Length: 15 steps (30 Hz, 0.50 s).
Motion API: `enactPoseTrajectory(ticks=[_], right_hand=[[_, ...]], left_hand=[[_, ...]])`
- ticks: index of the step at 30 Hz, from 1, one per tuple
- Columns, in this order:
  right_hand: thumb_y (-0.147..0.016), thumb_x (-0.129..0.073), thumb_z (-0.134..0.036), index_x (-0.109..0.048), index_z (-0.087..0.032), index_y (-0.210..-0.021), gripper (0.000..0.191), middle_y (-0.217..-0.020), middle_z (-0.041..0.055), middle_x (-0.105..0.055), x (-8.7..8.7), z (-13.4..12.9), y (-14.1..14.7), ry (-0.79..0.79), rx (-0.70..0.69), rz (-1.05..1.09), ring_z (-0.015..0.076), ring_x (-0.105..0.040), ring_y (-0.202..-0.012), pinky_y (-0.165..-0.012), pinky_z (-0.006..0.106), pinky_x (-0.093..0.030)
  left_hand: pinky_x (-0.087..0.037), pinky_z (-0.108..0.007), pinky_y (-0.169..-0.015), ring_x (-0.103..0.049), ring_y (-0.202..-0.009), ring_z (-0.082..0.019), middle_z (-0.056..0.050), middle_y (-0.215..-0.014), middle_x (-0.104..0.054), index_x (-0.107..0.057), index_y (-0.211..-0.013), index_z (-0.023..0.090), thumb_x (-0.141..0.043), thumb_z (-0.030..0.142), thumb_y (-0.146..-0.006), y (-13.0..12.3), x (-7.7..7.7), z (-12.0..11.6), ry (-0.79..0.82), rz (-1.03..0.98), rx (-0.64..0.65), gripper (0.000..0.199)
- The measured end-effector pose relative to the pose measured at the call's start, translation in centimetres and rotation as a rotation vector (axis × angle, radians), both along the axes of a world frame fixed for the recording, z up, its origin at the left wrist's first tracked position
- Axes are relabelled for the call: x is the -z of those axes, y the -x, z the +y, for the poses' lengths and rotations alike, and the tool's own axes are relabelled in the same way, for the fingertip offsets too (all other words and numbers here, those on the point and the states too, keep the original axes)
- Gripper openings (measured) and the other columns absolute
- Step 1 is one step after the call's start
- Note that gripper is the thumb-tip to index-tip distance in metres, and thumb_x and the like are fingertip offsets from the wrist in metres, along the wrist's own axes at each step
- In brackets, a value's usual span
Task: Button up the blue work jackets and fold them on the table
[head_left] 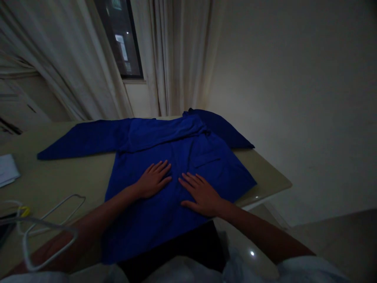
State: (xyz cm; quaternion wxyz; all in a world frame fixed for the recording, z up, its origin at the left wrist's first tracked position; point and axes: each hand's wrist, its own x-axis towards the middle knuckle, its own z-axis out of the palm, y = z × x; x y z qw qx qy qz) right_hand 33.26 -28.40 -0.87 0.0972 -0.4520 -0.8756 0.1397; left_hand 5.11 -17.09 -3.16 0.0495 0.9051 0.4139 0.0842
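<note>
A blue long-sleeved garment (141, 220) lies spread over the table (73, 177), one sleeve stretched out to the left and the other at the far right. Its upper part is folded over near the back edge, and a pocket flap shows on the right half. My left hand (154, 180) rests flat on the middle of the cloth with its fingers spread. Just to the right, my right hand (201, 195) also lies palm down on the fabric, fingers apart. The two hands do not touch, and neither holds anything.
White wire hangers (50, 226) lie at the lower left beside a dark object with a yellow part (25, 212). A folded white item (8, 169) sits at the left edge. Curtains (176, 51) hang behind the table, and a wall (300, 98) stands on the right.
</note>
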Motion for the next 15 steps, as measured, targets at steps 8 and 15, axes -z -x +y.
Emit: enactPoseTrajectory(ticks=[8,15], right_hand=[[-0.099,-0.046,-0.076,-0.022,-0.022,-0.169,0.091,-0.174,0.0120,-0.022,-0.1,-2.2,-2.2,-0.109,0.068,-0.020,0.0303,-0.021,-0.160,-0.130,0.051,-0.021],[-0.087,-0.069,-0.055,-0.047,-0.011,-0.153,0.082,-0.146,0.0280,-0.058,0.8,-3.7,-16.6,-0.264,1.018,0.118,0.0446,-0.054,-0.137,-0.113,0.059,-0.042]], left_hand=[[-0.020,-0.065,-0.126,-0.032,-0.157,-0.034,-0.011,-0.169,-0.037,-0.043,-0.160,0.026,-0.036,0.053,-0.106,2.6,-2.0,-10.0,-0.081,-0.013,-0.158,0.061],[-0.039,-0.054,-0.120,-0.051,-0.144,-0.035,-0.008,-0.156,-0.056,-0.054,-0.153,0.032,-0.065,0.036,-0.090,11.7,2.8,-21.4,-0.373,-0.001,-0.171,0.064]])
